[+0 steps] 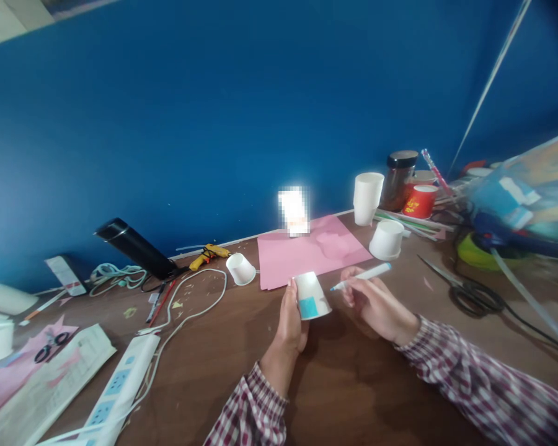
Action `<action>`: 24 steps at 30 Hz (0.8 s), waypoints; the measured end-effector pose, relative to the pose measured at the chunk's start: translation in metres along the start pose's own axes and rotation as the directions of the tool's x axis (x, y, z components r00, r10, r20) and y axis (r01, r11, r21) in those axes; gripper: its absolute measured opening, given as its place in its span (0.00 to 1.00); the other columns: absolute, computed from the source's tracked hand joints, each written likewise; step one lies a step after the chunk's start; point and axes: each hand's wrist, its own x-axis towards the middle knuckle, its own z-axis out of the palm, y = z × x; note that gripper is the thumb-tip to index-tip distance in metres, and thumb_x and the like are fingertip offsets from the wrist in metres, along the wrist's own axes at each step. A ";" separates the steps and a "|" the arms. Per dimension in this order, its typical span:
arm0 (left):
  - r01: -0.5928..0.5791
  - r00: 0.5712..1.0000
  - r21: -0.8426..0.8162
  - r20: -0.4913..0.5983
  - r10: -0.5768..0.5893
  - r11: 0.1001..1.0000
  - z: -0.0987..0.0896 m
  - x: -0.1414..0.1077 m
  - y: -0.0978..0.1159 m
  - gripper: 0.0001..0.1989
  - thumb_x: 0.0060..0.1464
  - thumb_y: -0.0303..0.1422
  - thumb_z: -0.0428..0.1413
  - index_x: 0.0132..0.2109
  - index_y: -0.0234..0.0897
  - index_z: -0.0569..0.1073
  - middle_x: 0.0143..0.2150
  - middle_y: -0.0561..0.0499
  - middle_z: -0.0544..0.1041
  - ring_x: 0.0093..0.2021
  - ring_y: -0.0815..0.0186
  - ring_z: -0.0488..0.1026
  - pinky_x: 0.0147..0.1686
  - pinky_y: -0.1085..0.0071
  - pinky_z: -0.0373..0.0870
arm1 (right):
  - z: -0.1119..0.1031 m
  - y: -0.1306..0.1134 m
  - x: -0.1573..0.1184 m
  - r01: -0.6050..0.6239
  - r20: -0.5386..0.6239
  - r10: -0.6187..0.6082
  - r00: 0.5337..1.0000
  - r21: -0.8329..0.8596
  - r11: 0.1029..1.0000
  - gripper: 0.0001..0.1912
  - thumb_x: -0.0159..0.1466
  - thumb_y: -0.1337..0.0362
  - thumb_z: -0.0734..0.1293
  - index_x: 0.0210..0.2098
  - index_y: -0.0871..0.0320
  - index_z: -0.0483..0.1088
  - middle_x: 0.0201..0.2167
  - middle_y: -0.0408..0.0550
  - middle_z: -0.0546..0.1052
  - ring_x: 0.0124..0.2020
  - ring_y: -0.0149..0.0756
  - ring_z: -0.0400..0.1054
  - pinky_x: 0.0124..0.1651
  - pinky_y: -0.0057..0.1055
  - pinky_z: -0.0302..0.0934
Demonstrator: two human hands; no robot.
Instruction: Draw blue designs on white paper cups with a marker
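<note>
My left hand (288, 317) is wrapped around a white paper cup (312, 288), which has a bright blue patch low on its side. The cup is upside down and slightly tilted, its wider end towards me. Just right of it, my right hand (369, 298) grips a white marker (374, 272) with a blue tip. That tip points at the cup with a small gap between them. Behind both hands lie pink paper sheets (288, 255) on the brown table (242, 371).
White paper cups (387, 240) stand at the right, near a cup stack (367, 198) and a dark-lidded jar (398, 183). Large black scissors (474, 296) lie at right. Another cup (240, 270), a yellow glue gun (208, 256), a black bottle (134, 248) and a power strip (121, 390) are at left.
</note>
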 end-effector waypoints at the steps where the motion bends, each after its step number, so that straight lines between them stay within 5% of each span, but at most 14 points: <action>1: -0.006 1.000 0.013 0.004 0.006 1.000 -0.001 0.000 0.000 0.19 0.50 0.47 0.60 0.40 0.34 0.76 0.30 0.51 0.76 0.34 0.65 0.73 0.38 0.70 0.70 | 0.000 0.000 0.000 0.002 0.002 -0.002 1.000 -0.005 1.000 0.09 0.57 0.61 0.71 0.29 0.58 0.68 0.21 0.38 0.65 0.23 0.26 0.58 0.26 0.23 0.53; 16: -0.039 0.999 0.087 0.037 0.036 0.995 -0.003 0.001 -0.003 0.23 0.49 0.49 0.60 0.42 0.33 0.75 0.34 0.48 0.78 0.37 0.62 0.74 0.42 0.67 0.70 | -0.005 0.002 0.004 -0.126 -0.028 0.130 0.991 0.121 0.985 0.12 0.55 0.60 0.73 0.29 0.58 0.68 0.23 0.38 0.64 0.23 0.25 0.57 0.25 0.23 0.54; 24: -0.039 0.998 0.079 0.054 0.034 0.996 -0.001 0.001 -0.002 0.23 0.50 0.48 0.59 0.44 0.33 0.75 0.35 0.48 0.78 0.36 0.64 0.73 0.41 0.69 0.69 | 0.000 0.001 0.000 -0.076 -0.020 0.077 0.997 0.029 0.997 0.12 0.55 0.58 0.73 0.33 0.57 0.69 0.22 0.38 0.65 0.22 0.25 0.57 0.24 0.23 0.54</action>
